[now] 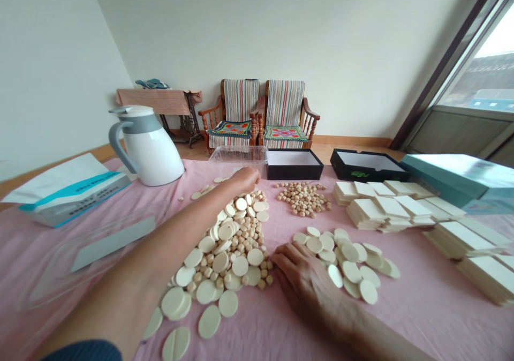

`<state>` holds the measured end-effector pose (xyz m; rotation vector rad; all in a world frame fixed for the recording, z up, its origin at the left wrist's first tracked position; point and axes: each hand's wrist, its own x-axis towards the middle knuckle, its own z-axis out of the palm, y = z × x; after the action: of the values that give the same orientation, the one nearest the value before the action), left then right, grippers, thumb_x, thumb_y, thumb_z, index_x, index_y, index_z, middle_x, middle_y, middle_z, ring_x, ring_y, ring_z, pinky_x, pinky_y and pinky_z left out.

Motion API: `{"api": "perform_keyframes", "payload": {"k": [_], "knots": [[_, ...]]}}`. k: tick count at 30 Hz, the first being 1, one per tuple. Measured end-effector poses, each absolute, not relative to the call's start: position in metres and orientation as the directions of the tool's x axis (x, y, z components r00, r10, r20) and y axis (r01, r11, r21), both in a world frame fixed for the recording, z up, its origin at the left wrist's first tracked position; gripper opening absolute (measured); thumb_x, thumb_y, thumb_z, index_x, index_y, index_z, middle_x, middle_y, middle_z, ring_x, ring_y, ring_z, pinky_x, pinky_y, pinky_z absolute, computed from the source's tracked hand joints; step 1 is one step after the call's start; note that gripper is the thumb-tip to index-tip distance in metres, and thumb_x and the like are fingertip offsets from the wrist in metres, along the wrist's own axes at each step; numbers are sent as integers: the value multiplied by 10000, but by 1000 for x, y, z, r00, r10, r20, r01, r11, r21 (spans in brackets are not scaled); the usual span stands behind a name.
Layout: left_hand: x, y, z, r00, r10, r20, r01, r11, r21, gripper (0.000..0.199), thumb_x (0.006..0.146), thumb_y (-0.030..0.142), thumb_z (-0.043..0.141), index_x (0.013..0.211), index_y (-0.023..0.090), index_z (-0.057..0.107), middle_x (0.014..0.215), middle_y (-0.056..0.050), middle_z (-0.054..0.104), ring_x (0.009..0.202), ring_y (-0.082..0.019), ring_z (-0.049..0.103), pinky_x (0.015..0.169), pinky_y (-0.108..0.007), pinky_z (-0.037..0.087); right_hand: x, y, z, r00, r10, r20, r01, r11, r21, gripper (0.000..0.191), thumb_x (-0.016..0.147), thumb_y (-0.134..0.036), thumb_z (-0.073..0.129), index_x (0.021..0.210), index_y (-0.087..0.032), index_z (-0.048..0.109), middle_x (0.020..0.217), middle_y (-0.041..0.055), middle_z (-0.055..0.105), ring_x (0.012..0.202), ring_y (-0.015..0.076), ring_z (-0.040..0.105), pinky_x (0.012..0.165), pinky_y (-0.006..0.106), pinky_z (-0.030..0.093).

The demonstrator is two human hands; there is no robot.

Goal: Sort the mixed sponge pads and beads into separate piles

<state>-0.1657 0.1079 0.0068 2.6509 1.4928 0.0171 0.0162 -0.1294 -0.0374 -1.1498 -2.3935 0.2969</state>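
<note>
In the head view, a clear plastic tub [236, 157], a white-lined black box [295, 164] and a second black box [369, 165] stand along the far edge of the pink cloth [425, 318], with a teal box [458, 181] at right. Cream discs [220, 262] and small round beads [244, 232] lie heaped together mid-table, and more discs [349, 259] lie nearer right. The left hand [244, 180] reaches far, its fingers curled at the heap's far end; whether they hold anything, I cannot tell. The right hand [301, 280] rests flat just beside the right-hand discs, fingers narrowly spread, holding nothing visible.

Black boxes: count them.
2. One black box sits at the far edge of the pink tablecloth, beside a clear tub; the other black box sits to its right, next to a teal box. More could be hidden behind that.
</note>
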Motion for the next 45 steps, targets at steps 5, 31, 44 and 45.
{"api": "perform_keyframes", "payload": {"k": [5, 31, 44, 45], "knots": [[-146, 110, 20, 542, 840, 30, 827, -539, 161, 323, 926, 336, 568, 1193, 154, 558, 1197, -89, 581, 1018, -216, 603, 853, -415, 531, 16, -129, -39, -539, 781, 314, 688, 624, -371, 161, 910, -66, 462, 842, -171, 563, 897, 58, 580, 859, 187, 513, 784, 345, 454], [-127, 101, 13, 596, 802, 35, 787, -593, 172, 293, 931, 323, 563, 1162, 143, 570, 1137, -81, 607, 975, -198, 618, 833, -400, 539, 18, -129, -38, -540, 735, 410, 668, 671, -323, 162, 918, -100, 463, 902, -190, 597, 857, 57, 566, 827, 185, 530, 742, 323, 458], [-144, 96, 1, 614, 784, -90, 789, -606, 107, 301, 919, 329, 581, 1168, 161, 572, 1169, -81, 593, 1009, -209, 608, 845, -400, 532, 17, -128, -38, -541, 741, 397, 674, 665, -323, 148, 908, -95, 482, 871, -188, 591, 856, 57, 566, 834, 186, 526, 751, 323, 454], [-143, 95, 0, 610, 787, -89, 792, -602, 103, 301, 921, 330, 579, 1169, 160, 571, 1170, -82, 593, 1010, -209, 607, 848, -403, 531, 17, -128, -38, -544, 740, 396, 673, 666, -322, 148, 908, -94, 481, 871, -186, 590, 857, 57, 566, 836, 186, 526, 754, 324, 454]]}}
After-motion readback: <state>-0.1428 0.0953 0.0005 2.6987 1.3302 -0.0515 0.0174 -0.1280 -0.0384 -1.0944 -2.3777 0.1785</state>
